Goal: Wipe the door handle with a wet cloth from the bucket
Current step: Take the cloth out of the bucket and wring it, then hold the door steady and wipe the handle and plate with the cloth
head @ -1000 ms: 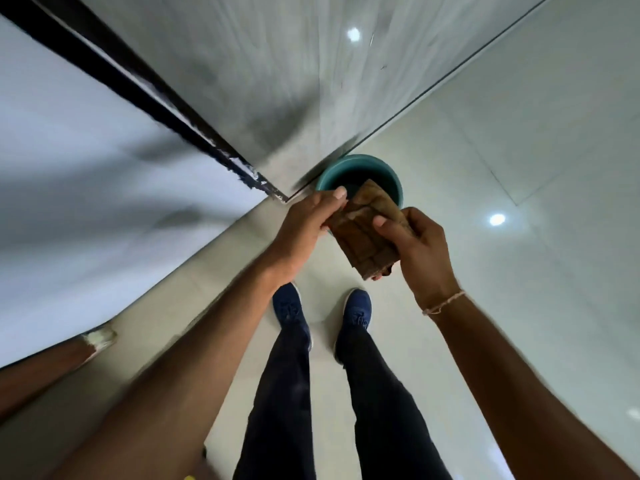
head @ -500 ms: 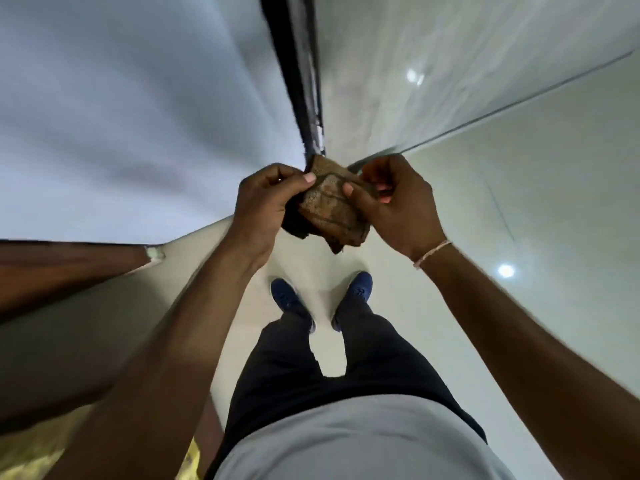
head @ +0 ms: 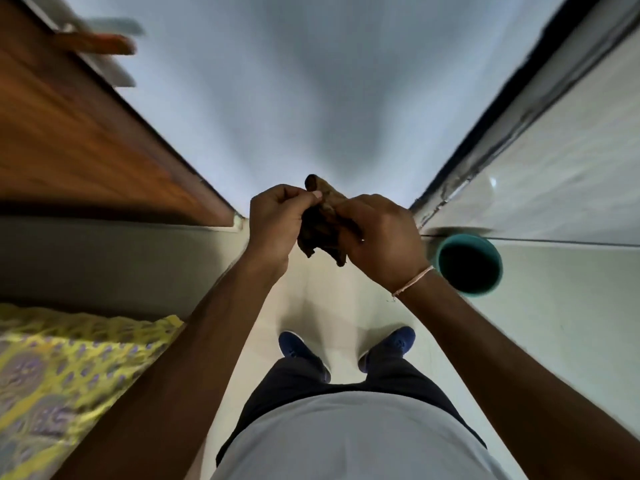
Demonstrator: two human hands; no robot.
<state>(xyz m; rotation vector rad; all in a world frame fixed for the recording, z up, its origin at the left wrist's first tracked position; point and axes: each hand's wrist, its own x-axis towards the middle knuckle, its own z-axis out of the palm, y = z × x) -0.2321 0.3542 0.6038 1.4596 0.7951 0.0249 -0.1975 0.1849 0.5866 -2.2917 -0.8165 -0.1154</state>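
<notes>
A dark brown cloth (head: 320,230), bunched up, hangs between both hands at chest height in front of me. My left hand (head: 277,220) pinches its upper left part; my right hand (head: 381,233) grips its right side. The teal bucket (head: 468,263) stands on the floor to the right of my right wrist, near the wall corner. A wooden door (head: 69,133) fills the upper left, and a blurred orange-brown handle (head: 100,45) sticks out near its top edge, well away from both hands.
A white wall (head: 294,98) faces me. A dark strip (head: 540,84) runs along the glossy tiled wall on the right. A yellow patterned fabric (head: 62,372) lies at the lower left. My blue shoes (head: 346,344) stand on the pale tiled floor.
The view has swung left: the bucket moved from under my hands to the right, and the wooden door with its handle came into sight. The cloth went from flat and folded to bunched.
</notes>
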